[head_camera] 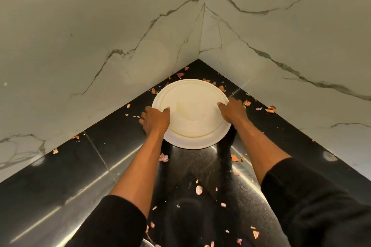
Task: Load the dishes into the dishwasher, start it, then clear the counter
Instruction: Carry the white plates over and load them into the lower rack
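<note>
The step in hand looks like the gathering of dishes for the dishwasher: a white round plate [192, 114] sits deep in the corner of the black desk [80, 176], where the two marble walls [100, 26] meet, and the person has reached in with both arms to take it. The left hand [155, 119] grips the plate's left rim, thumb [167, 109] laid on the upper face and the other fingers curled down round the outer edge. The right hand [232, 111] grips the right rim the same way, thumb [220, 104] on top and fingers wrapped out of sight behind the edge. Both forearms are stretched nearly straight and converge on the plate, with black sleeves [313, 202] pushed back toward the elbows. Whether the plate rests on the desk or is raised just clear of it cannot be told from this view, though a dark shadow lies under its near edge. The plate looks nearly bare, with only a faint yellowish smear near the middle. The next move probably calls for drawing it level and back toward the body, then carrying it to the dishwasher, which is not in view. Scraps of onion peel [199, 189] lie scattered all round the plate and along the desk, so the clearing step looks not yet done.
</note>
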